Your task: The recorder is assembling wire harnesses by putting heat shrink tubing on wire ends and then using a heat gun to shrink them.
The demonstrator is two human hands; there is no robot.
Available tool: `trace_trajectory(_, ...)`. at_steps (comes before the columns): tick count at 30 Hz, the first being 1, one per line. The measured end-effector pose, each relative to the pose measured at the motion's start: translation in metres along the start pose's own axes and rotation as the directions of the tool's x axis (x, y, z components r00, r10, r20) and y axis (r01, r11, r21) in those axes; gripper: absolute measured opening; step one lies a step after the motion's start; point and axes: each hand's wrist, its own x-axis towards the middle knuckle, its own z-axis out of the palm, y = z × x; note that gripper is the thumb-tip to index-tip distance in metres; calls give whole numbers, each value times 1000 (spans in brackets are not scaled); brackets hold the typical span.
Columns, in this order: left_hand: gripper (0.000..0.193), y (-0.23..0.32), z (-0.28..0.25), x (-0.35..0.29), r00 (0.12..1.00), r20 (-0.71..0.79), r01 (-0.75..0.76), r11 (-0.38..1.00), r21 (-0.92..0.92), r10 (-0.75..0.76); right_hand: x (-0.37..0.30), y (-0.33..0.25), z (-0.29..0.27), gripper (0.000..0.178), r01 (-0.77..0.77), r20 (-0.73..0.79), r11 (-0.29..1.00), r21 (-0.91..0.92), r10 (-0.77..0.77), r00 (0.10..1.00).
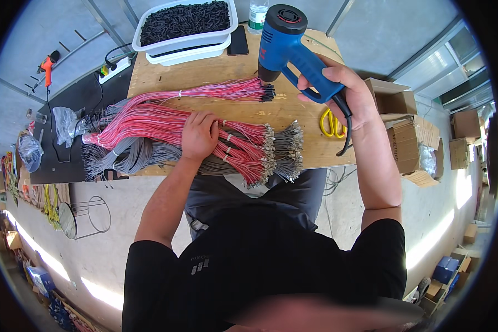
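Observation:
My right hand point(351, 91) is wrapped round the handle of a blue and black heat gun point(301, 58). Its dark nozzle points down, close above the black-tipped ends point(266, 92) of a thin bundle of pink-red wires point(210, 91). My left hand point(199, 135) lies on a thicker bundle of red wires point(155, 120), fingers curled over it. White ties band these wires, and small metal-looking connectors point(264, 157) crowd their right ends. Bundles of grey wires point(135, 152) lie beneath and beside them.
Yellow-handled scissors point(331, 123) lie right of the wires. At the back of the wooden table point(310, 149) stand a white tub point(191, 48) of short black pieces, a phone point(238, 41) and a bottle point(257, 16). Cardboard boxes point(406, 144) stand right; a power strip point(115, 69) lies left.

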Motion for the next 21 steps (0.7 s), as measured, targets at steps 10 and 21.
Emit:
trace_trajectory(10,10,0,0,0,1000,0,-15,1000,17,15,-8,1,-8,71,5,-34,1000,16,-4,999)
trace_trajectory(21,11,1,0,1,1000,7,-23,999,23,22,-15,4,-17,71,17,-59,999,33,-15,998)
